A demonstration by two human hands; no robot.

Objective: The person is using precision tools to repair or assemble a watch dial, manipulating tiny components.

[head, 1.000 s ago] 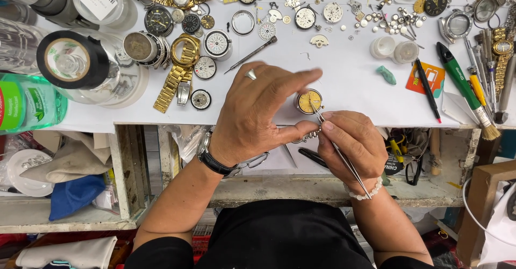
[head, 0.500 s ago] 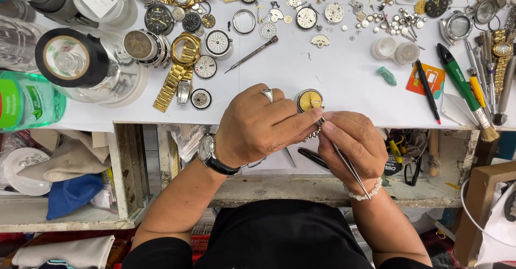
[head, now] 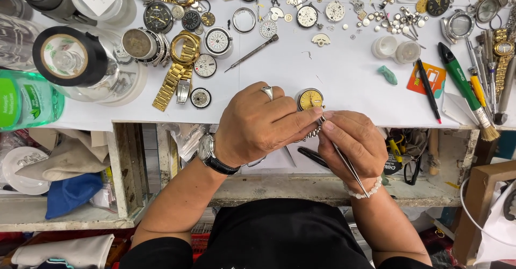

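Fingers of my left hand (head: 258, 126) pinch a small gold-coloured watch (head: 310, 100) at the near edge of the white bench (head: 344, 80), its yellowish dial face-up just beyond my knuckles and its metal band (head: 312, 134) hanging down off the edge between my two hands. My right hand (head: 352, 145) is curled tight around slim tweezers (head: 344, 158), whose long axis slants from near my wrist up and leftward, the tip meeting the watch where band joins case; whether the tips grip anything I cannot tell. Both hands touch at the fingertips, so the watch lies directly ahead of the right and just right of the left. Beyond it lie a thin screwdriver (head: 251, 52), loose dials, and a gold bracelet (head: 172, 82) to the left; a black pen (head: 428, 90) and green-handled brush (head: 465, 89) sit well off right.
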